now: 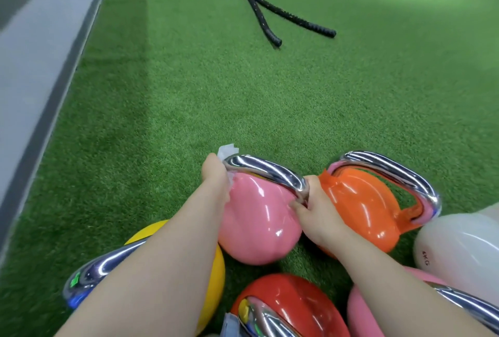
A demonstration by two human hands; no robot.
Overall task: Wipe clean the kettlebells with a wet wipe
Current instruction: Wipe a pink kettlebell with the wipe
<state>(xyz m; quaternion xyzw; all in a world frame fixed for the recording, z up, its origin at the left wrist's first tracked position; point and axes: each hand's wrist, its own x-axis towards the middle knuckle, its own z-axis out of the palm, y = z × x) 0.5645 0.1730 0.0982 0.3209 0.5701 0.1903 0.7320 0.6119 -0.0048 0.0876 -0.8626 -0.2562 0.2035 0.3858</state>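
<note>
Six kettlebells are seen on the green turf (243, 99): two pink, the nearer pink one (361, 312) at the lower right, and one each orange (361, 201), white (459, 250), red (294, 301) and yellow (216, 263). The far pink kettlebell (256, 223) is held at both ends of its chrome handle (266, 170): the left hand (216, 177) is curled around a white wet wipe (226, 150) pressed to the left end, and the right hand (313, 207) is closed on the right end. Two black rope ends (297, 26) lie well apart up the turf, and a grey strip (32, 66) borders it on the left.
</note>
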